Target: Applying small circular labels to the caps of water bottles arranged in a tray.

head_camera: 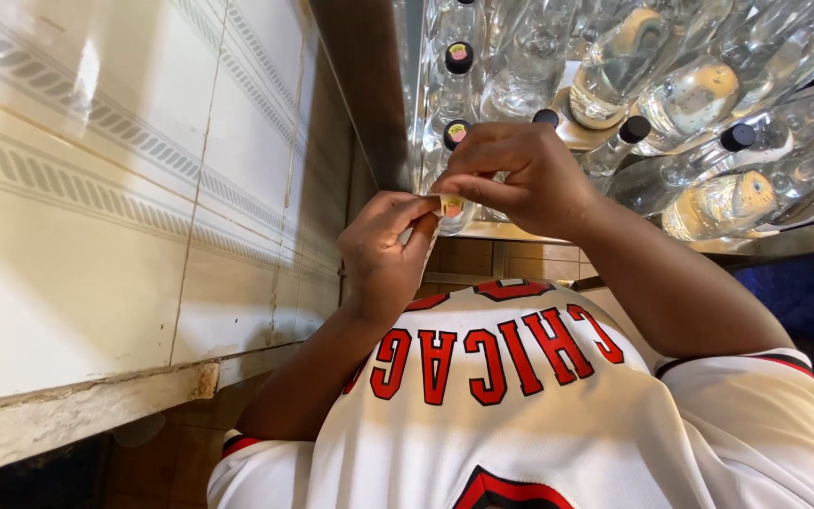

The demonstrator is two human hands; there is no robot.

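Observation:
Both my hands meet in front of my chest, just before a metal counter crowded with clear bottles. My left hand and my right hand pinch a small yellowish seal between their fingertips. The seal sits at the neck of a clear bottle that my hands mostly hide. Right behind them stand upright clear bottles with black caps, one with a small coloured sticker on top. I wear a white shirt with red lettering.
Several clear bottles lie on their sides and stacked across the counter at the upper right. A white tiled wall with a patterned band runs along the left. Its chipped lower edge meets brown floor tiles below.

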